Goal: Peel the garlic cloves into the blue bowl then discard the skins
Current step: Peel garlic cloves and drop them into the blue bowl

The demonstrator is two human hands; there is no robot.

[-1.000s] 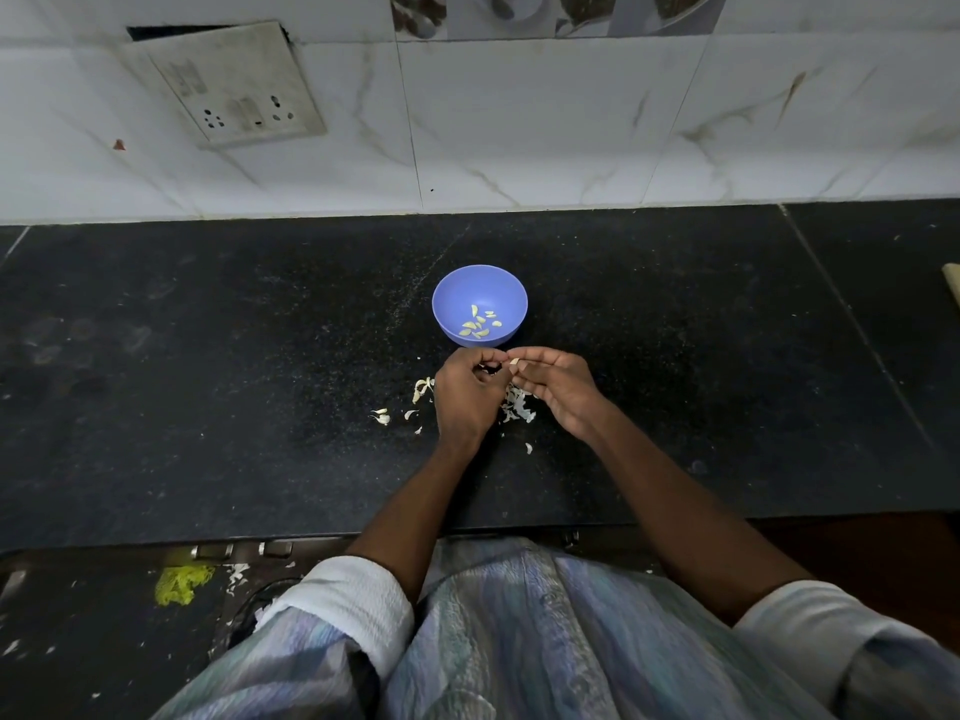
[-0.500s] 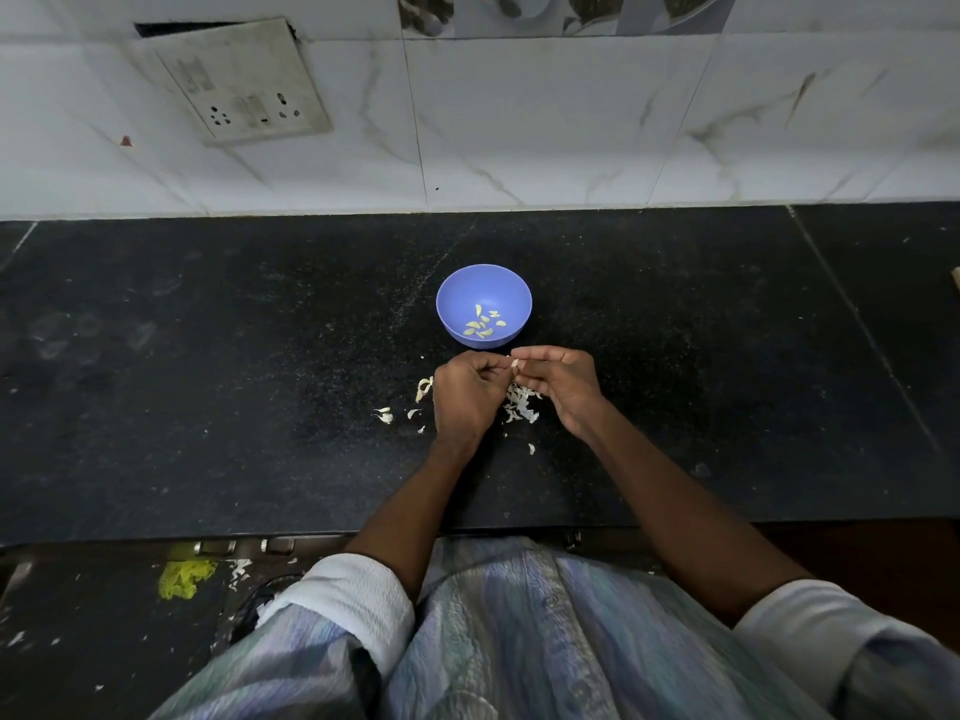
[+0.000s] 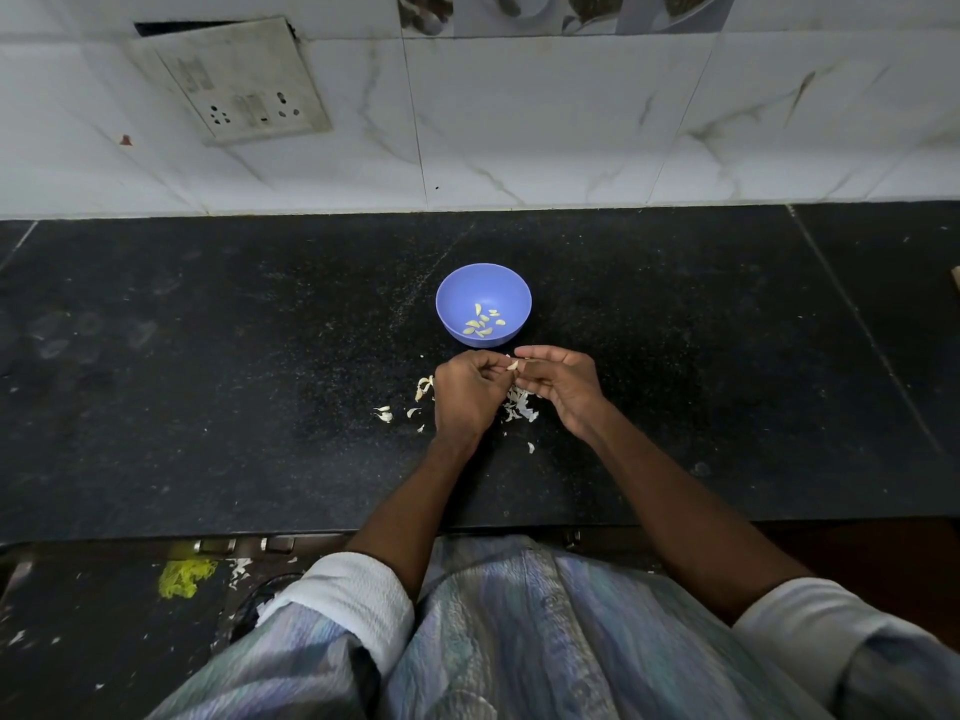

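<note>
A blue bowl (image 3: pixel 457 293) sits on the black counter, with several peeled garlic cloves (image 3: pixel 483 323) lying in its bottom. Just in front of it, my left hand (image 3: pixel 467 394) and my right hand (image 3: pixel 561 384) meet fingertip to fingertip. Between them they pinch one pale garlic clove (image 3: pixel 513 364). A heap of white skins (image 3: pixel 519 407) lies on the counter under and between the hands. More loose skin bits (image 3: pixel 384 414) are scattered to the left.
The black stone counter (image 3: pixel 208 381) runs wide to both sides and ends at a white tiled wall with a socket plate (image 3: pixel 234 83). Below the front edge lie a yellow-green scrap (image 3: pixel 184 576) and more skins.
The hands have stayed in front of the bowl. The pale clove now shows more clearly between the fingertips, and the fingers have shifted slightly around it.
</note>
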